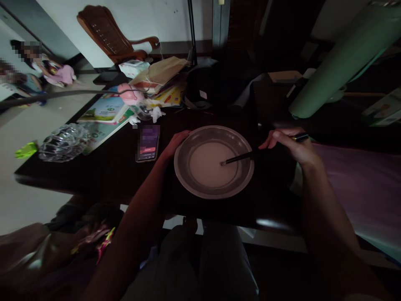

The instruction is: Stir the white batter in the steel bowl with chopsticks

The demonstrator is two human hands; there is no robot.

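Observation:
A round metal plate holding a pale liquid or batter sits on the dark table in front of me. My left hand grips the plate's left rim, fingers curled over the edge. My right hand is closed on dark chopsticks, whose tips dip into the pale liquid near the plate's middle.
A phone lies just left of the plate. Farther left are a glass ashtray, booklets, a pink toy and a paper bag. A wooden chair stands behind. A green roll leans at right. People sit at far left.

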